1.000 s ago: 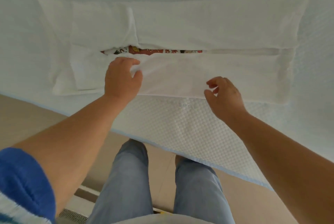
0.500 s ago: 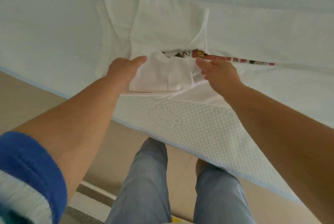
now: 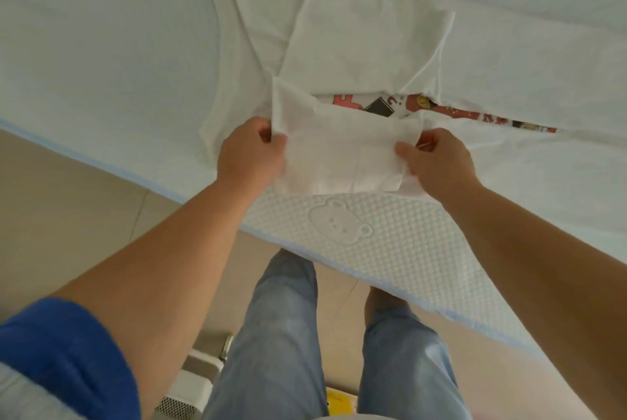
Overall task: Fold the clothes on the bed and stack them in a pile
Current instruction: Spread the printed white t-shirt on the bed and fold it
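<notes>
Mid-fold on a white T-shirt [image 3: 356, 46] spread near the bed's [image 3: 101, 46] front edge, its printed side showing through the gap between two folded-in sides. Left hand [image 3: 249, 151] pinching the near sleeve flap [image 3: 339, 151] at its left corner, right hand [image 3: 437, 162] pinching the right corner — both grips closed on cloth. Best to keep the flap taut and level, lay it flat over the print, then smooth outward — slack likely to leave creases.
</notes>
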### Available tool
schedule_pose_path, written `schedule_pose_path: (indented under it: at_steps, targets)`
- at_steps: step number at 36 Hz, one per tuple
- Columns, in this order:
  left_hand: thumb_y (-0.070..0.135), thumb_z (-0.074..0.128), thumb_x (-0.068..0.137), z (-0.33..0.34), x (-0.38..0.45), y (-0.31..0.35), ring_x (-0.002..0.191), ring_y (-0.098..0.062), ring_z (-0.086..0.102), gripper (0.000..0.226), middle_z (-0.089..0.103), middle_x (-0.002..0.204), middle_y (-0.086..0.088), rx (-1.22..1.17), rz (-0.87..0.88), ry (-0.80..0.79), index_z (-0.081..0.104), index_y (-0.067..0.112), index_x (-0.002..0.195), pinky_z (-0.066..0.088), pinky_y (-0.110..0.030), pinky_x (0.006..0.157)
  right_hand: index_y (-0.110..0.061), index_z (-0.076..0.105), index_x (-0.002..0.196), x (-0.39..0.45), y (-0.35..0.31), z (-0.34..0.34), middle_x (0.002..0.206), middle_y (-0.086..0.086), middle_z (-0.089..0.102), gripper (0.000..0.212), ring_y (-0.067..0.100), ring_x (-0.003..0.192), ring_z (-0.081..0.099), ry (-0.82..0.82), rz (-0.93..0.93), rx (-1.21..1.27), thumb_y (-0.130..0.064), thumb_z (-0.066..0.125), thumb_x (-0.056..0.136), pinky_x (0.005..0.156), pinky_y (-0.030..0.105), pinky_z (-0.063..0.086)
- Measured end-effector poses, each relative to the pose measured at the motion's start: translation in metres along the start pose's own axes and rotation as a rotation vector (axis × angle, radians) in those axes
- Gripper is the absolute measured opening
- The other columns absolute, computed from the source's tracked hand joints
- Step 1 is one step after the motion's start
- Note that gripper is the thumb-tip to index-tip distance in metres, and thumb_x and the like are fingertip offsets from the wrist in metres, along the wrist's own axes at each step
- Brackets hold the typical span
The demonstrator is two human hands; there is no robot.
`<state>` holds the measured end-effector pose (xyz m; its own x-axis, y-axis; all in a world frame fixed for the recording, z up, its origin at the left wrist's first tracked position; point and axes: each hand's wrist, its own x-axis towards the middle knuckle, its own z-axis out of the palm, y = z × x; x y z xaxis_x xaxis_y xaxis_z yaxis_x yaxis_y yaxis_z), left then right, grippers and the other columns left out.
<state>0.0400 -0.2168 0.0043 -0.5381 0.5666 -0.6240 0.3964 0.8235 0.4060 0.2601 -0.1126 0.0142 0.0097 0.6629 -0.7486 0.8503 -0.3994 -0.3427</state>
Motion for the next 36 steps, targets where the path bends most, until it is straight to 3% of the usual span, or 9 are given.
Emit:
schedule_pose_path:
  at_steps: [2, 5, 10, 15, 19, 23, 28, 31, 36]
  targets:
    - [0.032, 0.06, 0.082, -0.004, 0.002, -0.002, 0.091, -0.023, 0.059, 0.025, 0.062, 0.1, -0.003, 0.034, 0.03, 0.11, 0.06, 0.018, 0.103, 0.034, -0.025, 0.069, -0.025, 0.05, 0.105, -0.001, 0.0, 0.001, 0.088, -0.013, 0.055, 0.032, 0.008, 0.076, 0.051, 0.128, -0.039, -0.055, -0.04, 0.066, 0.082, 0.06, 0.021, 0.035]
    - [0.034, 0.069, 0.076, -0.01, 0.007, 0.002, 0.103, -0.023, 0.053, 0.052, 0.05, 0.121, -0.005, 0.028, 0.107, 0.218, 0.051, 0.019, 0.123, 0.036, -0.028, 0.075, -0.022, 0.047, 0.118, -0.002, -0.003, 0.0, 0.115, -0.005, 0.047, 0.045, 0.011, 0.087, 0.046, 0.268, -0.208, -0.11, -0.033, 0.067, 0.08, 0.073, 0.026, 0.037]
    - [0.03, 0.072, 0.075, -0.02, 0.019, 0.018, 0.121, -0.022, 0.047, 0.073, 0.033, 0.143, -0.003, 0.146, 0.348, 0.061, 0.039, 0.023, 0.139, 0.043, -0.037, 0.09, -0.022, 0.052, 0.127, 0.007, -0.018, 0.0, 0.134, 0.0, 0.041, 0.04, 0.027, 0.107, 0.052, 0.116, -0.388, -0.388, -0.025, 0.057, 0.087, 0.081, 0.033, 0.04]
    - [0.033, 0.068, 0.078, -0.028, 0.033, 0.031, 0.105, -0.024, 0.055, 0.037, 0.047, 0.125, -0.002, 0.321, 0.452, 0.019, 0.064, 0.02, 0.112, 0.042, -0.035, 0.083, -0.016, 0.061, 0.109, 0.015, -0.029, -0.006, 0.115, 0.005, 0.053, 0.024, 0.029, 0.097, 0.055, 0.116, -0.45, -0.493, -0.02, 0.048, 0.089, 0.07, 0.031, 0.036]
    - [0.033, 0.061, 0.084, -0.039, 0.037, 0.03, 0.093, -0.027, 0.057, 0.023, 0.055, 0.109, -0.006, 0.296, 0.496, 0.071, 0.067, 0.014, 0.095, 0.04, -0.032, 0.076, -0.013, 0.057, 0.109, 0.015, -0.031, -0.009, 0.098, 0.004, 0.054, 0.022, 0.023, 0.081, 0.051, 0.183, -0.55, -0.472, -0.023, 0.043, 0.094, 0.065, 0.031, 0.034]
    - [0.038, 0.055, 0.086, -0.048, 0.041, 0.023, 0.081, -0.023, 0.056, 0.022, 0.059, 0.087, -0.002, 0.176, 0.432, 0.154, 0.061, 0.017, 0.084, 0.036, -0.03, 0.069, -0.015, 0.058, 0.109, 0.021, -0.037, -0.007, 0.102, 0.003, 0.055, 0.021, 0.014, 0.08, 0.044, 0.228, -0.516, -0.332, -0.022, 0.046, 0.093, 0.069, 0.028, 0.035]
    - [0.033, 0.059, 0.087, -0.035, 0.045, 0.016, 0.09, -0.009, 0.054, 0.027, 0.06, 0.108, 0.003, -0.041, 0.232, 0.205, 0.058, 0.017, 0.109, 0.035, -0.017, 0.076, -0.013, 0.054, 0.116, 0.025, -0.041, 0.002, 0.118, 0.003, 0.051, 0.027, 0.008, 0.089, 0.044, 0.276, -0.436, -0.147, -0.018, 0.05, 0.09, 0.076, 0.016, 0.033]
    - [0.03, 0.063, 0.081, -0.031, 0.039, 0.011, 0.082, -0.003, 0.053, 0.029, 0.059, 0.102, 0.008, -0.159, 0.142, 0.228, 0.057, 0.02, 0.107, 0.037, -0.014, 0.076, -0.014, 0.052, 0.119, 0.014, -0.036, 0.006, 0.128, 0.002, 0.043, 0.033, 0.012, 0.09, 0.048, 0.276, -0.453, -0.145, -0.023, 0.056, 0.087, 0.076, 0.023, 0.039]
    - [0.032, 0.06, 0.081, -0.033, 0.009, -0.024, 0.079, -0.009, 0.05, 0.025, 0.06, 0.098, -0.001, -0.052, 0.026, 0.276, 0.059, 0.021, 0.103, 0.033, -0.018, 0.067, -0.014, 0.054, 0.119, -0.014, -0.017, 0.011, 0.127, 0.006, 0.043, 0.035, 0.024, 0.105, 0.053, 0.265, -0.487, -0.255, -0.02, 0.059, 0.085, 0.08, 0.031, 0.044]
